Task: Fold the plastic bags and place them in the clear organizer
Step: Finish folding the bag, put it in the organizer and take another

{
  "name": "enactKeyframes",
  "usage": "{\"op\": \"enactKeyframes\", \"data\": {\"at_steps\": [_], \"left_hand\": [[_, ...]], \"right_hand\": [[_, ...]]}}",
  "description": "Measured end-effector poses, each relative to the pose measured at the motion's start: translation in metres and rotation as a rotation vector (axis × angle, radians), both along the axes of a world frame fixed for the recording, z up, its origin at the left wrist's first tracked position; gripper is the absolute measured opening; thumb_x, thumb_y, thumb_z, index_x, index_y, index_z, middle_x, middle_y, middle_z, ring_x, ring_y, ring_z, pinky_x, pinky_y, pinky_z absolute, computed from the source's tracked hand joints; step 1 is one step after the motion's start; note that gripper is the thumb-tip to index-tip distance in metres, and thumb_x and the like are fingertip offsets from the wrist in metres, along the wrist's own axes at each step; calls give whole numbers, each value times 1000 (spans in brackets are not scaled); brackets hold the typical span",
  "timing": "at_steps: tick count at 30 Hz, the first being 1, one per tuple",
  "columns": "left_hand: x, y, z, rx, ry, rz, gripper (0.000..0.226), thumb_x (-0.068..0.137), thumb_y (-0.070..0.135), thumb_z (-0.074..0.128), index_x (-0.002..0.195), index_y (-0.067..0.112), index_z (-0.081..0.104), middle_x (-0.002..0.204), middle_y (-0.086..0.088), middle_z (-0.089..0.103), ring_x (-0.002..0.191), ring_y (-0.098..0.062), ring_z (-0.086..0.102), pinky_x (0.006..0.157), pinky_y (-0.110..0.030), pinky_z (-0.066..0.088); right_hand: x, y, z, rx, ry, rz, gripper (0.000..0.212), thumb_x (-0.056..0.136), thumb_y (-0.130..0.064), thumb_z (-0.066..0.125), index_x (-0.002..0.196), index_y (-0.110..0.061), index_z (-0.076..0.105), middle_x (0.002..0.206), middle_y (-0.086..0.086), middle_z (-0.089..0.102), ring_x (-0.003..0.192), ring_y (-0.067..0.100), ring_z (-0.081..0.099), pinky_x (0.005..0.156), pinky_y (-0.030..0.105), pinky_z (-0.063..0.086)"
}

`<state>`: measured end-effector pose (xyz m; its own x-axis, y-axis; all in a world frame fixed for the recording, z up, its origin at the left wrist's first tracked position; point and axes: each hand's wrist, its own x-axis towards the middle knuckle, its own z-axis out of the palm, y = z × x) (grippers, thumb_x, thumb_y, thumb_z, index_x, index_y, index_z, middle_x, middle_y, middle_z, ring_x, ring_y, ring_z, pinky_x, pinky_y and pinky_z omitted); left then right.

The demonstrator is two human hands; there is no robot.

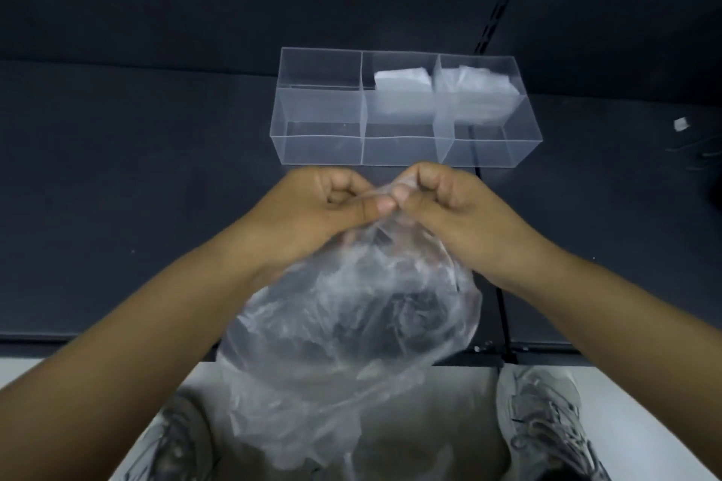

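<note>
You are holding a crumpled, clear thin plastic bag point(344, 324) at the centre of the frame, hanging loose and puffed below your wrists. Your left hand point(312, 207) and right hand point(449, 203) are both curled tight, each pinching the bag's top edge between thumb and fingers, with the two thumbs nearly touching.

The bag is looking full of air and creases, so the step in hand seems to be opening it flat. To do this well, draw the two pinches apart along the edge until it is pulling straight, and lay it on the dark matte tabletop point(136, 168) before making any fold.

Just above your knuckles the clear six-compartment plastic organizer point(320, 148) is sitting on that tabletop. A white folded bag point(402, 80) is lying in its upper middle compartment and a clear folded bag point(472, 90) in its upper right one.

The organizer's near wall is standing close to your hands, leaving you little room to spread the bag. A small white scrap point(680, 124) is lying at the right edge, and grey laced shoes point(547, 422) are showing at the bottom.
</note>
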<state>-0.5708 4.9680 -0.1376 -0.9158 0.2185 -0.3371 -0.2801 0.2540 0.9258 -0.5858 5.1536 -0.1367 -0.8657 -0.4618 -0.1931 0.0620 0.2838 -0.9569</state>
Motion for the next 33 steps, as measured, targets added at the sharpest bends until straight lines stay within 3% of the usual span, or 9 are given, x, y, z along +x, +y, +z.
{"op": "enactKeyframes", "data": {"at_steps": [3,6,11,14,17,21,25,27,33], "left_hand": [[-3,-22,-16,-71,-4,264,18,79,43,72,84,25,74,84,-11,72,73,-28,63,72,-40,55],[0,-47,-32,-33,9,480,13,85,36,68,78,27,73,80,-8,69,72,-21,61,70,-37,52],[2,-68,-52,-57,5,718,13,88,32,67,78,25,70,82,0,71,81,-18,66,76,-34,55],[4,-70,-64,-76,-26,723,11,89,30,66,84,20,70,93,-9,71,87,-23,65,87,-43,55],[7,-71,-72,-68,-47,712,11,89,29,66,84,19,69,97,-14,70,87,-23,65,91,-46,53],[7,-75,-76,-71,-43,725,13,90,30,65,83,20,69,94,-13,71,84,-23,65,85,-41,55],[5,-79,-80,-78,-12,770,14,90,29,65,80,20,68,79,-1,70,68,-11,65,62,-22,55],[5,-81,-79,-68,-9,792,14,91,28,65,79,21,67,76,0,68,62,-9,63,58,-22,52],[4,-85,-81,-49,-11,805,14,89,29,66,77,22,68,73,2,69,63,-10,64,63,-27,52]], "right_hand": [[-7,28,-6,71,-98,73,39,85,-50,53,97,-15,64,70,0,65,57,7,56,54,17,44],[-7,60,-16,79,-142,127,37,79,-45,61,96,-13,68,67,11,59,59,13,50,52,18,39],[-10,93,-27,91,-170,53,29,70,-43,67,91,-24,74,62,-2,59,64,4,55,67,10,44],[-11,86,-35,115,-164,42,39,69,-42,69,107,-31,69,96,-4,67,87,3,61,81,12,46],[-17,62,-46,77,-255,-14,63,67,-49,66,127,-32,53,124,0,58,100,10,63,89,25,51],[-31,34,-50,-67,-511,33,55,76,-48,60,126,-24,56,113,6,63,94,16,65,85,33,54],[-35,27,-52,-44,-490,144,24,76,-39,65,92,-21,69,93,-2,66,90,11,58,80,24,50],[-33,34,-54,-72,-529,149,16,75,-38,66,81,-24,71,89,-2,67,89,11,58,78,22,49],[-25,50,-57,-152,-631,165,38,76,-47,64,96,-17,75,104,9,70,96,19,65,81,28,55]]}}
